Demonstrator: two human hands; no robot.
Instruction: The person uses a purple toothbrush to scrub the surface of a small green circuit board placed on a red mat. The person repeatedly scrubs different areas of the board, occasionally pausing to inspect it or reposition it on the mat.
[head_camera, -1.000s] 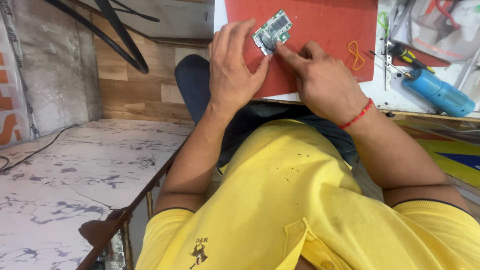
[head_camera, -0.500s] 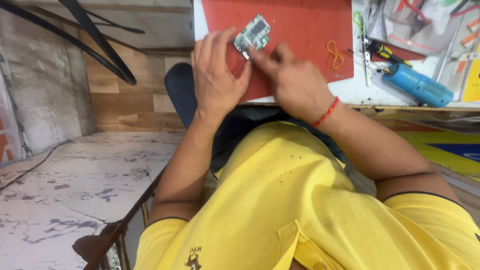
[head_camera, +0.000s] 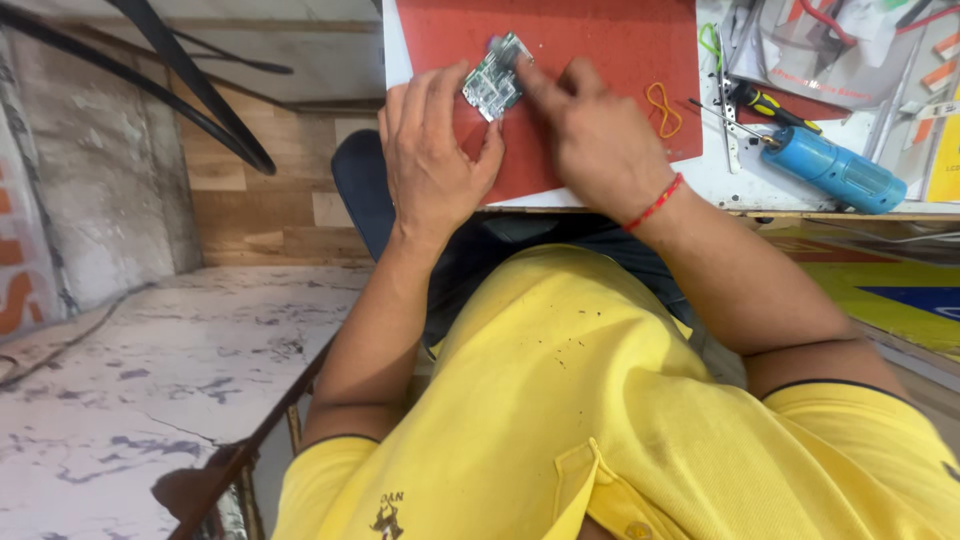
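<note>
A small green circuit board (head_camera: 495, 80) lies on a red work mat (head_camera: 600, 40) at the near edge of a white bench. My left hand (head_camera: 432, 160) rests flat on the mat, its fingertips touching the board's left edge and its thumb just below it. My right hand (head_camera: 595, 135), with a red thread band at the wrist, presses a finger onto the board's right end. Whether anything small is pinched in the right fingers cannot be made out.
An orange rubber band (head_camera: 662, 108) lies on the mat's right part. Beside it are metal tweezers (head_camera: 726, 110), a black-and-yellow screwdriver (head_camera: 765, 103) and a blue powered screwdriver (head_camera: 835, 170). Papers and tools crowd the bench's far right. A marble floor (head_camera: 130, 380) lies left.
The view has shifted, so the bench sits further right in frame. Both hands stay on the circuit board, with the right finger still pressing its right end.
</note>
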